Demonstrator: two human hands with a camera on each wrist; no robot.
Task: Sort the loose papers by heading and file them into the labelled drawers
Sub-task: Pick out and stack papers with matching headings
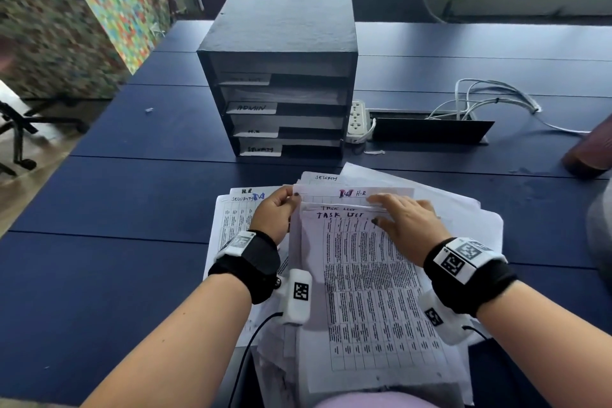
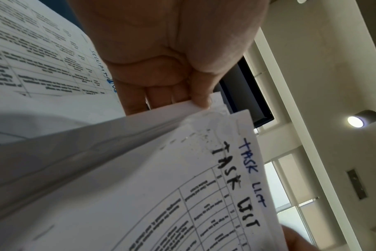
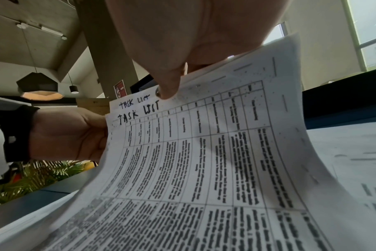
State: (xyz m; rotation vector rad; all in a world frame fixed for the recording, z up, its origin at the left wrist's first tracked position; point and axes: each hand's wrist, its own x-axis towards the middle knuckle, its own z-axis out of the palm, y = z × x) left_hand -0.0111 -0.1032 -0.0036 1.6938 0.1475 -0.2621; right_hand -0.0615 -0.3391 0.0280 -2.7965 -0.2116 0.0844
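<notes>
A sheet headed TASK LIST (image 1: 364, 291) tops a stack lifted off the dark blue table (image 1: 132, 192). A second TASK LIST sheet (image 2: 250, 169) shows just behind it. My left hand (image 1: 288, 205) pinches the stack's upper left edge, thumb in front. My right hand (image 1: 376, 210) pinches the TASK LIST sheets (image 3: 204, 152) near the top: the thumb presses on the front and the fingers lie behind, over an H.R sheet (image 1: 357, 193). SECURITY sheets (image 1: 231, 219) and others lie underneath. The black drawer unit (image 1: 281, 26) stands beyond, labelled ADMIN (image 1: 251, 108), H.R (image 1: 255, 132) and SECURITY (image 1: 260, 150); its top label is blurred.
Right of the drawer unit are a white power strip (image 1: 357, 121), an open cable hatch (image 1: 430, 129) and loose white cables (image 1: 490, 99). A brown object (image 1: 589, 152) sits at the table's right edge. Chairs stand beyond the far edge.
</notes>
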